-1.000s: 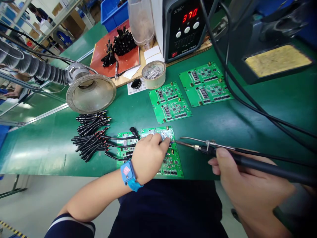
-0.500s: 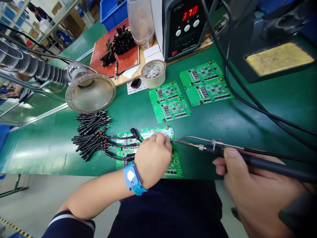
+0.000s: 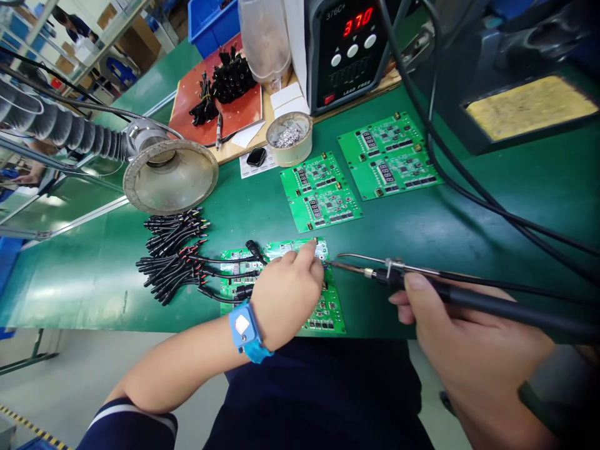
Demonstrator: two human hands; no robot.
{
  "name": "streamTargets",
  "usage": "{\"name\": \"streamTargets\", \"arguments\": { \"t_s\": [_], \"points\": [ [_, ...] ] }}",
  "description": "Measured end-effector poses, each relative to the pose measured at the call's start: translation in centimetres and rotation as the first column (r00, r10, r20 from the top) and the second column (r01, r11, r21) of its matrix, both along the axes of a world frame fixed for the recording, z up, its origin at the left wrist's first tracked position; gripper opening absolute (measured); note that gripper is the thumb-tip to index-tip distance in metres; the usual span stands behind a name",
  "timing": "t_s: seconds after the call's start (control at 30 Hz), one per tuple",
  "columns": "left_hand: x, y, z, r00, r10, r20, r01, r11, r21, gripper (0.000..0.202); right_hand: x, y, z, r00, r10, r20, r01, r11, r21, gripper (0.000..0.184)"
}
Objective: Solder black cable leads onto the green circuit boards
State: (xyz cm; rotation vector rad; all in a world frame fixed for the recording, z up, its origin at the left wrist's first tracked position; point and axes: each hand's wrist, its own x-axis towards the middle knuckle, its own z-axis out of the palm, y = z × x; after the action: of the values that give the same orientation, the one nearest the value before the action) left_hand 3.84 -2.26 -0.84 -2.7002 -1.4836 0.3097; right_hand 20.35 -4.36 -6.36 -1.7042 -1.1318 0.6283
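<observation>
From here I see a person (image 3: 77, 26) and cardboard boxes (image 3: 138, 39) at upper left, a blue bin (image 3: 210, 34) near top centre, a black smartwatch (image 3: 256, 157) below, striped tape (image 3: 35, 429) lower left.

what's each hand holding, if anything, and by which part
The right hand holds the soldering iron by the front of its black handle. The left hand is over a green circuit board; whether it holds anything is hidden from view.

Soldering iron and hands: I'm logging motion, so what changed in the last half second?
The right hand and its soldering iron moved left, toward the circuit board; the left hand shifted slightly left, its index finger now extended. The iron stayed held; any left-hand grip is hidden. The cable pile and farther boards stayed put.
</observation>
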Motion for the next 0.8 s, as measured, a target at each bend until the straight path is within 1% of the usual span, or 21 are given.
{"name": "streamTargets", "arguments": {
  "t_s": [0.13,0.23,0.4,0.47,0.6,0.7,0.77,0.8],
  "points": [
    [-0.5,0.4,-0.4,0.997,-0.080,0.005,0.080,0.997,-0.021,0.021,0.0,0.0,0.0,1.000,-0.005,-0.019,0.005,1.000,0.015,0.012],
    [-0.8,0.7,-0.6,0.994,-0.110,0.017,0.110,0.994,-0.004,0.022,0.0,-0.1,-0.1,1.000,-0.009,-0.022,0.008,1.000,-0.015,0.012],
    [-1.0,0.8,-0.8,0.990,-0.137,0.041,0.137,0.991,0.013,0.025,0.1,-0.1,-0.2,1.000,-0.007,0.009,0.007,0.999,-0.038,0.016],
    [-1.0,0.8,-0.8,0.989,-0.138,0.047,0.138,0.990,0.012,0.025,0.0,-0.1,0.0,1.000,-0.007,0.000,0.007,0.999,-0.048,0.016],
    [-0.9,0.8,-0.7,0.989,-0.145,0.035,0.145,0.989,-0.003,0.026,-0.2,-0.1,0.7,0.998,-0.033,-0.047,0.032,0.999,-0.023,0.014],
    [-0.9,1.0,-0.5,0.988,-0.152,0.015,0.153,0.988,-0.014,0.026,-0.1,-0.1,1.0,0.981,-0.117,-0.153,0.113,0.993,-0.032,0.014],
    [-0.9,1.1,-0.3,0.989,-0.150,0.002,0.150,0.988,-0.030,0.025,0.1,-0.2,0.8,0.955,-0.162,-0.250,0.164,0.986,-0.014,0.016],
    [-0.9,1.1,-0.2,0.989,-0.147,-0.004,0.147,0.988,-0.041,0.025,0.2,-0.2,0.7,0.945,-0.165,-0.283,0.175,0.985,0.007,0.017]
  ]
}}
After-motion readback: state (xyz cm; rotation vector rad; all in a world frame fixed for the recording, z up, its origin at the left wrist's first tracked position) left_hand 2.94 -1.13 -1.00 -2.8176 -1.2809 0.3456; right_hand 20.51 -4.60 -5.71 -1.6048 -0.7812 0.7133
